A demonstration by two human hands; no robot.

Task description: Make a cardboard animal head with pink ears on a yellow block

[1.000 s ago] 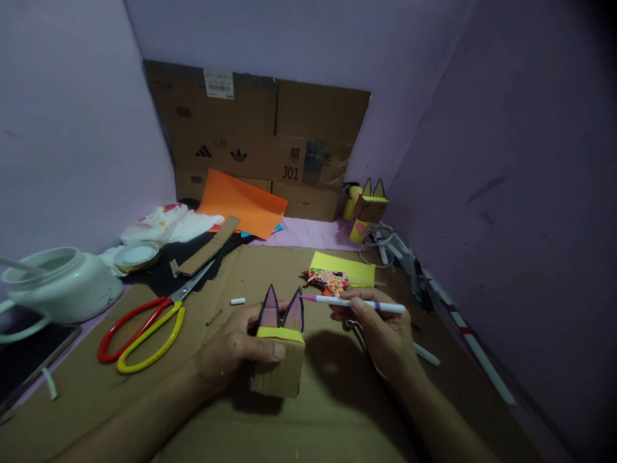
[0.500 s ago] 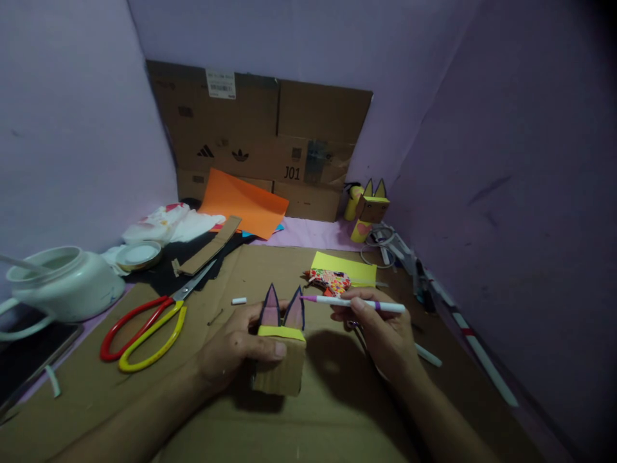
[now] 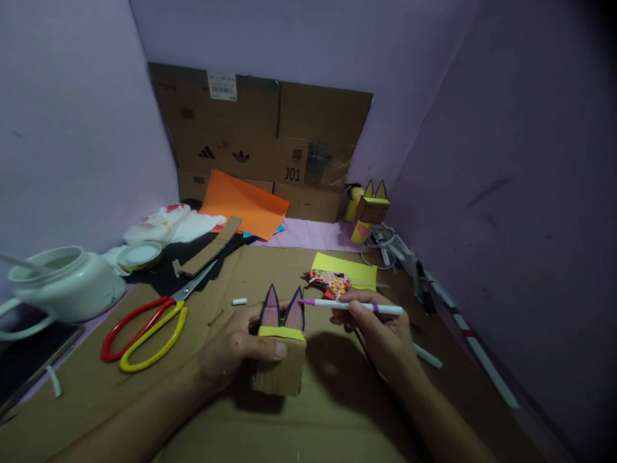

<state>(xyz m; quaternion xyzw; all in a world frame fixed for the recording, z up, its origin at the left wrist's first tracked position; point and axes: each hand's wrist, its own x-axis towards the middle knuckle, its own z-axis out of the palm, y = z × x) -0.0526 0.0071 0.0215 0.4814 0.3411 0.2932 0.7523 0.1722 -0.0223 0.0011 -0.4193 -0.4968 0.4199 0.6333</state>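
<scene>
My left hand [image 3: 236,341] is closed around a small cardboard box [image 3: 280,370] with a yellow top edge and two pointed ears outlined in dark ink. The ears are coloured pinkish purple inside; my thumb presses on the box's front and the other fingers are mostly hidden behind it. Between the thumb and fingers of my right hand [image 3: 378,328] is a white felt-tip pen [image 3: 357,307] with a purple tip. That tip points left and meets the right-hand ear [image 3: 294,312] near its upper part.
Scissors [image 3: 149,328] with red and yellow handles lie at left, near a white pot [image 3: 67,283]. A flower-patterned glue gun [image 3: 330,281] rests by yellow paper [image 3: 357,267]. A cardboard cat figure [image 3: 372,209] stands at back right, orange paper [image 3: 245,206] at back left.
The pen in my right hand has shifted slightly down and left, its tip moving from the ear's edge onto its face. My left hand and the box hold still.
</scene>
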